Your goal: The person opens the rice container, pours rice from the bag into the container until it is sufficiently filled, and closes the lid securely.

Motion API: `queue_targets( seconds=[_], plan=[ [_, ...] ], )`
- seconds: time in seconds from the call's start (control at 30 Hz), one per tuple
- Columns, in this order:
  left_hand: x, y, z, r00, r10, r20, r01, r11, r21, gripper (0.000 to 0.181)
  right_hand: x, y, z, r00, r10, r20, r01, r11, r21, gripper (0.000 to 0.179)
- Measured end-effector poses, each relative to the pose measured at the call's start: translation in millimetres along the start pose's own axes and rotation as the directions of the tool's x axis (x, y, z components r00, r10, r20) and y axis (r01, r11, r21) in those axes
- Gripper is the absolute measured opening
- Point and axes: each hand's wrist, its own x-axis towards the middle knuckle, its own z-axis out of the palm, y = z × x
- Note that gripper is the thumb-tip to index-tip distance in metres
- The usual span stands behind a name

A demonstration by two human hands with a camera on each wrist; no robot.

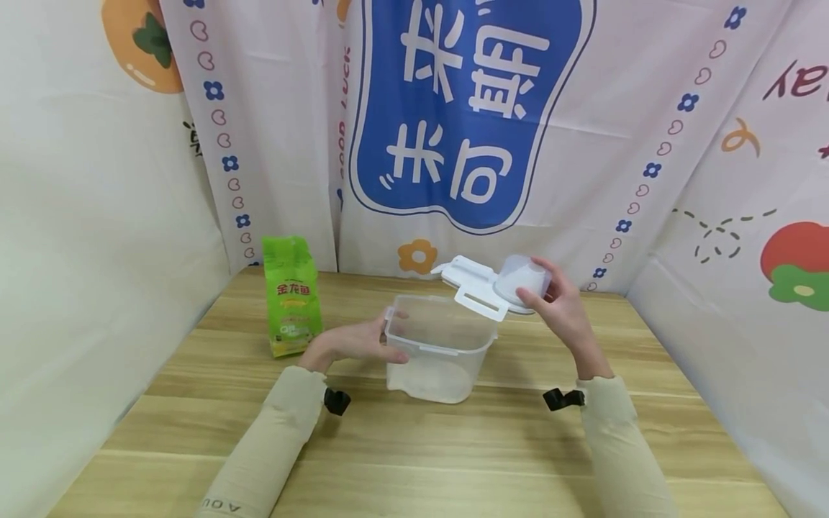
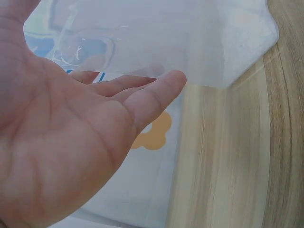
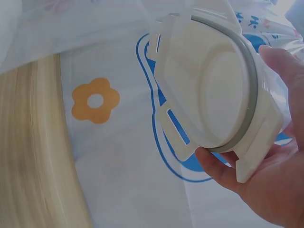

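Observation:
A clear plastic storage container stands on the table, its top uncovered and a pale white layer at its bottom. My left hand holds it by its left end, thumb and fingers on either side. In the left wrist view the container's wall passes beside the fingers. Above the container's right rim, my right hand grips the white lid at its cup end, where a translucent cup sits on top. The right wrist view shows the lid's underside with a grey seal and slotted side flaps.
A green and yellow bag with printed characters stands upright on the table, left of the container. Behind the wooden tabletop hangs a printed cloth, with more cloth on both sides.

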Motion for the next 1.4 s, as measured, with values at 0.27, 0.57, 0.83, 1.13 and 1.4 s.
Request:
queue_targets(
  seconds=[0.27,0.57,0.83,1.13,1.4],
  plan=[
    [-0.2,-0.2,-0.4,1.000,0.009,0.011,-0.009,1.000,0.016,0.101,5.0,22,-7,0.996,0.078,-0.046,-0.079,0.997,-0.018,0.065],
    [-1.5,2.5,0.1,1.000,-0.003,0.008,0.003,0.999,0.033,0.100,7.5,55,-19,0.983,0.175,-0.061,-0.179,0.982,-0.059,0.071],
    [-0.8,0.5,0.1,1.000,-0.012,0.002,0.012,0.999,0.037,0.100,7.8,79,-24,0.970,0.233,-0.066,-0.239,0.965,-0.104,0.075],
    [1.1,-2.1,0.6,1.000,0.017,0.001,-0.017,1.000,0.010,0.097,4.6,92,-31,0.961,0.274,-0.025,-0.275,0.952,-0.134,0.077],
    [0.1,-1.2,0.8,1.000,0.017,0.009,-0.017,1.000,-0.007,0.093,0.3,102,-40,0.947,0.322,-0.019,-0.321,0.935,-0.150,0.079]
  ],
)
